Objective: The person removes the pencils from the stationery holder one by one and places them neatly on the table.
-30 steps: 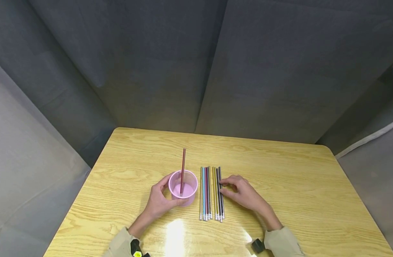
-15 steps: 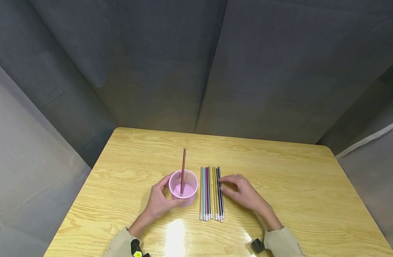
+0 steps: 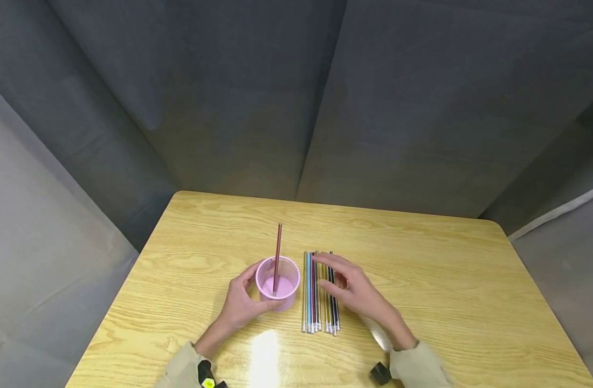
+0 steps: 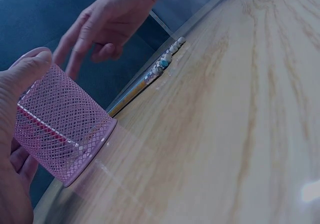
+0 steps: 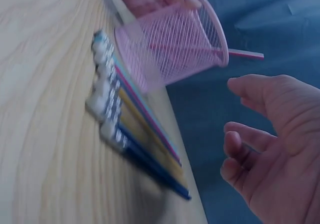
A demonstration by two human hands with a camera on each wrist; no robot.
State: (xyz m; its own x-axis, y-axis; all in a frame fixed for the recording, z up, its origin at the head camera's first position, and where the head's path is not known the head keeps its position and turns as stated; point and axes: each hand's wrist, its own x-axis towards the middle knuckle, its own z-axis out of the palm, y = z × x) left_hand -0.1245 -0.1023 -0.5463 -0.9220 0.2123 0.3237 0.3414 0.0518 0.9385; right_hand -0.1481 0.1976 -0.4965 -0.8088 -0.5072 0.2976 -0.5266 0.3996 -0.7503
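My left hand [image 3: 240, 306] grips a pink mesh pencil cup [image 4: 65, 119] around its side, thumb near the rim. The cup stands upright on the table with one dark red pencil [image 3: 278, 248] leaning in it. To the cup's right, several pencils [image 3: 309, 307] lie side by side, eraser ends toward me. They are blue, gold, dark red and dark. Over the right part of this row hovers my right hand [image 3: 361, 291], thumb and fingers apart with nothing between them. In the right wrist view, its fingertips [image 5: 237, 87] are clear of the pencils [image 5: 145, 159].
A wood-grain table [image 3: 447, 280] extends around both hands. Grey fabric panels [image 3: 228, 108] enclose its back and sides. A bright light reflection [image 3: 264, 355] lies on the tabletop near the front.
My right hand has moved left from the row's right edge and now spreads its fingers over the pencils. The left hand and the cup have stayed in place.
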